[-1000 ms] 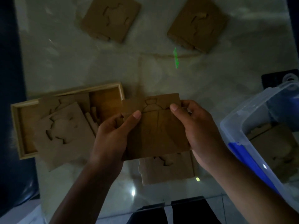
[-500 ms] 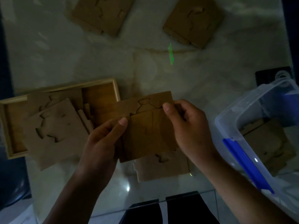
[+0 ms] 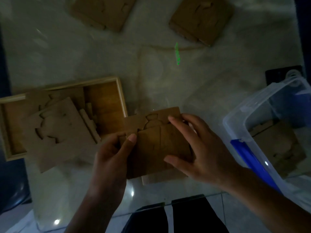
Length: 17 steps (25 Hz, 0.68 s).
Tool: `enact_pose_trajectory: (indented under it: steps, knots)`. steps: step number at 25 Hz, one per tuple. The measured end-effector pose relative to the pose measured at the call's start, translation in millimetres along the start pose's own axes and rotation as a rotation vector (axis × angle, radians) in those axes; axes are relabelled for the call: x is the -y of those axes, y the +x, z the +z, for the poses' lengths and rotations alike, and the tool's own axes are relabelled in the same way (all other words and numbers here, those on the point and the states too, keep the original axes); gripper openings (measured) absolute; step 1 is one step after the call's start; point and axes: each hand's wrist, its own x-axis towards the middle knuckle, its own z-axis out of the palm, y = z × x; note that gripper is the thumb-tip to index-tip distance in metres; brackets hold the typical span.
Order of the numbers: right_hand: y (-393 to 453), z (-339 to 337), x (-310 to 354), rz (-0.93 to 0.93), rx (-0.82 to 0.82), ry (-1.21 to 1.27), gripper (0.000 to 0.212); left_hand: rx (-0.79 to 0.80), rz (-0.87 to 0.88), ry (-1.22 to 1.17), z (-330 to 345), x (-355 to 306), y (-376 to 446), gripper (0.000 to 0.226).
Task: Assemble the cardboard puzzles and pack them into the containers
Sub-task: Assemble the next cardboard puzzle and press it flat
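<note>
Mid-task: both hands, left hand [image 3: 111,153] and right hand [image 3: 202,148], fingers closed on an apparently complete puzzle board [image 3: 158,145] held between wooden box [image 3: 121,91] and plastic bin [image 3: 252,118], each already holding boards; two more boards [image 3: 101,10] lie beyond it, unpacked.

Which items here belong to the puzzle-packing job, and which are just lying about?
Part of the job:
- held puzzle board, in left hand and right hand
- wooden tray with puzzles
- clear plastic bin
- two puzzles at the far side
- puzzle under the held one

Lying about:
- dark object behind the bin
</note>
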Motion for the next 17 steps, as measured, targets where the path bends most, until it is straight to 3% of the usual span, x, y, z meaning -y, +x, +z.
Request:
enact_pose_trajectory:
  steps: [5,12,15,17]
  knots:
    - [-21.3,-7.9,-8.4,-0.054,0.135,-0.051,0.108,0.003,-0.056,-0.037,5.1,5.1,-13.6,0.023]
    - [-47.1,-14.9,-15.2,-0.024,0.274,-0.045,0.114,0.025,-0.051,0.026,6.8,23.6,-26.0,0.026]
    - [-57.6,-10.3,-16.3,-0.003,0.249,-0.051,0.111,0.001,0.103,0.368,5.9,32.0,-27.7,0.024]
    - [-63.8,-2.9,-15.2,0.016,0.198,-0.102,0.111,-0.054,0.364,0.774,1.7,36.3,-27.3,0.033]
